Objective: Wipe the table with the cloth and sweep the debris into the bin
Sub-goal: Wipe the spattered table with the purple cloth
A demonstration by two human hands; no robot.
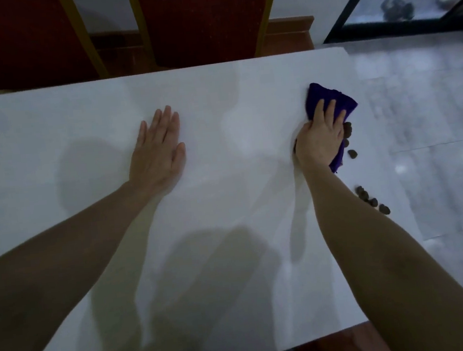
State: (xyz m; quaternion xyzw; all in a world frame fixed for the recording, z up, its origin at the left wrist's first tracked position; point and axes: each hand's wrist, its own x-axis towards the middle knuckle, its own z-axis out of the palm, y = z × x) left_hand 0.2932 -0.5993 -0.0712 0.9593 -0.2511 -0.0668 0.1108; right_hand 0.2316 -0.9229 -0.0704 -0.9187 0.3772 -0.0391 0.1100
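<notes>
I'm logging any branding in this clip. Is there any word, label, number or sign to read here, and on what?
None: no readable text shows anywhere.
The white rectangular table, the purple cloth that the right hand grips, and the red chair backs all look plain.

Matt white table [217,97] top; soft purple cloth [330,100]; glossy tiled floor [432,127]; red fabric chairs [195,17]

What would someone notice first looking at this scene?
The purple cloth near the table's right edge, gripped by the right hand. Dark debris pieces lie along that edge beside it. The left hand rests flat mid-table.
</notes>
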